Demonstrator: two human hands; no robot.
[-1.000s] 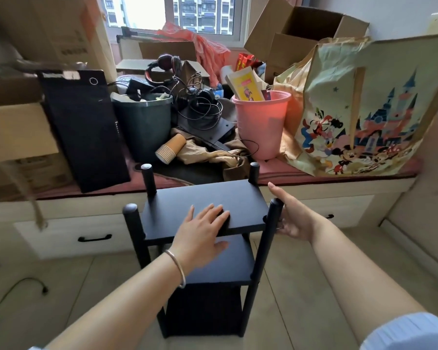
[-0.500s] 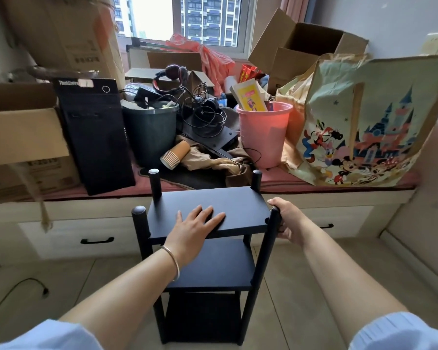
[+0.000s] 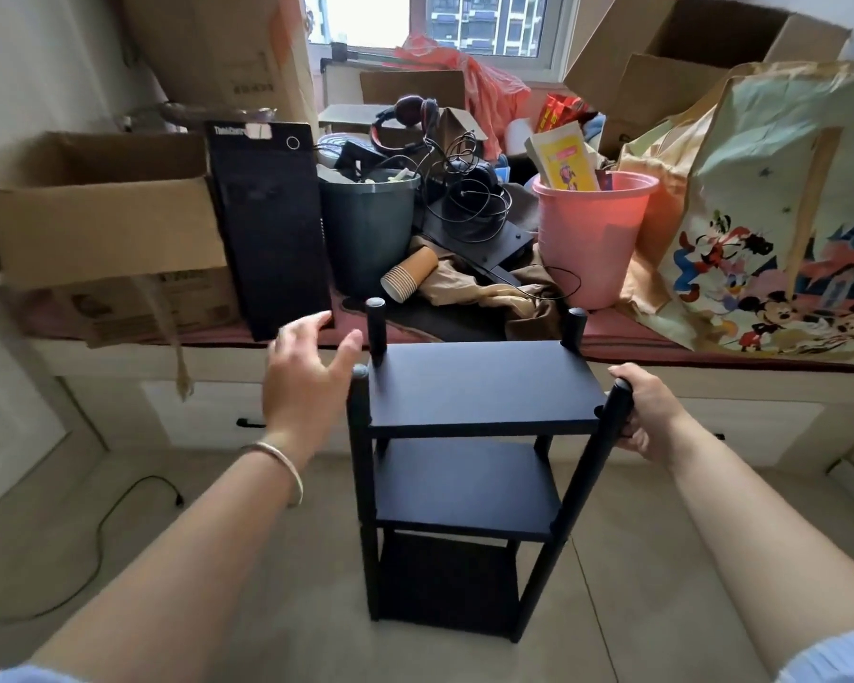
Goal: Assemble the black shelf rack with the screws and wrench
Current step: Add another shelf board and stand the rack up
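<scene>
Final check of the upright three-tier black shelf rack (image 3: 469, 436): right hand (image 3: 649, 416) grips its front-right post, left hand (image 3: 304, 372) hovers open, a steadying wobble test probably next.

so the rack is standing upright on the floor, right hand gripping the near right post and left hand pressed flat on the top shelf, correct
Not quite. In the head view the left hand is not on the top shelf; it hangs open in the air beside the near left post. The rest holds: the black shelf rack stands upright on the floor and the right hand grips the near right post.
</scene>
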